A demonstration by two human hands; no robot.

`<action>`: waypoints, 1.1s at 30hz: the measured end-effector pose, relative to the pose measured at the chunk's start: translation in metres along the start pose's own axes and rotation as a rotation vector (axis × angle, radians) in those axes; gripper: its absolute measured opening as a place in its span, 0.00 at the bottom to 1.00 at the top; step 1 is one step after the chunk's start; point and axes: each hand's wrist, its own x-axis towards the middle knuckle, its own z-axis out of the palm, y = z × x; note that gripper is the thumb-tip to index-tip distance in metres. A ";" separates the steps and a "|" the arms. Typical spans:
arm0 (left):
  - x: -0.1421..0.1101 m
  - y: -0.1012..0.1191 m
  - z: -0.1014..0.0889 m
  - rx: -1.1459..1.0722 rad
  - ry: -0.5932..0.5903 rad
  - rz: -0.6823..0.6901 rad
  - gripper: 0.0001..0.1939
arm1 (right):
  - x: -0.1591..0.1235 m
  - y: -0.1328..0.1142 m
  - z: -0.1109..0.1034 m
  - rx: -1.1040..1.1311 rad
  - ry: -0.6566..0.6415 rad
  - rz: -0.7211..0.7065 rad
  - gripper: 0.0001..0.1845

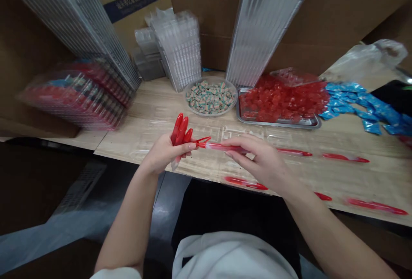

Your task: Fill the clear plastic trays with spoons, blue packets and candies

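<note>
Head view looks down on a long wood-grain tabletop (154,120) walled by brown cardboard panels (337,13), with a dark floor (77,193) below its near edge. Along the far edge, from left to right, lean or stand a red-printed plastic stack (72,98), tall transparent tray stacks (175,47), a bowl of wrapped sweets (210,97), a metal tray (278,123) heaped with red gummies (283,98), and loose blue sachets (360,107) below a plastic bag (376,58). Red sticks (375,206) lie scattered across the tabletop's near right half, near its edge.

Both bare forearms reach in from the bottom edge, elbows wide, in white sleeves. The left hand (164,152) is closed around a bunch of red pieces (180,129), which fan upward from its fist. The right hand (257,159) pinches a transparent red-filled tube (219,146) between thumb and fingers, held level above the tabletop's middle. The tube's red forked tip (202,142) sits just beside the left hand's fingers.
</note>
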 end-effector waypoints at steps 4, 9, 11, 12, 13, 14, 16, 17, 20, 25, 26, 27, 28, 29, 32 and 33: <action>0.001 -0.001 -0.006 0.016 -0.183 -0.072 0.09 | 0.000 0.000 -0.007 0.005 -0.142 -0.021 0.12; 0.003 -0.009 0.002 -0.093 -0.061 -0.048 0.11 | -0.004 0.000 0.015 0.225 -0.095 0.224 0.12; 0.005 -0.015 0.013 -0.272 0.064 -0.017 0.13 | -0.007 0.000 0.033 0.384 0.004 0.300 0.11; 0.006 -0.018 0.018 -0.380 0.106 -0.012 0.13 | -0.009 0.000 0.041 0.467 0.052 0.335 0.11; 0.007 -0.021 0.024 -0.482 0.129 -0.013 0.13 | -0.010 0.000 0.048 0.548 0.098 0.374 0.11; 0.007 -0.023 0.029 -0.566 0.136 -0.016 0.13 | -0.012 0.000 0.055 0.626 0.138 0.416 0.11; 0.006 -0.026 0.036 -0.657 0.137 -0.019 0.12 | -0.014 0.000 0.064 0.776 0.184 0.505 0.12; 0.005 -0.027 0.038 -0.667 0.137 -0.020 0.12 | -0.015 0.000 0.066 0.853 0.190 0.542 0.12; 0.001 -0.026 0.046 -0.646 0.117 -0.045 0.12 | -0.017 -0.002 0.069 1.094 0.171 0.594 0.13; -0.005 -0.028 0.064 -0.689 0.081 -0.088 0.15 | -0.011 -0.011 0.079 1.260 0.185 0.594 0.14; -0.006 -0.029 0.064 -0.677 0.099 -0.076 0.16 | -0.009 -0.013 0.082 1.244 0.186 0.587 0.13; -0.006 -0.029 0.061 -0.640 0.126 -0.057 0.16 | -0.006 -0.013 0.084 1.218 0.178 0.577 0.13; -0.004 -0.028 0.055 -0.571 0.157 -0.035 0.16 | -0.005 -0.011 0.086 1.180 0.161 0.563 0.12; -0.001 -0.026 0.047 -0.469 0.194 -0.007 0.16 | -0.004 -0.008 0.086 1.123 0.147 0.549 0.13; 0.016 -0.015 0.015 0.082 0.281 0.147 0.15 | -0.007 0.013 0.081 0.864 0.192 0.514 0.19; 0.024 -0.011 0.007 0.331 0.272 0.212 0.14 | -0.010 0.022 0.077 0.787 0.221 0.510 0.20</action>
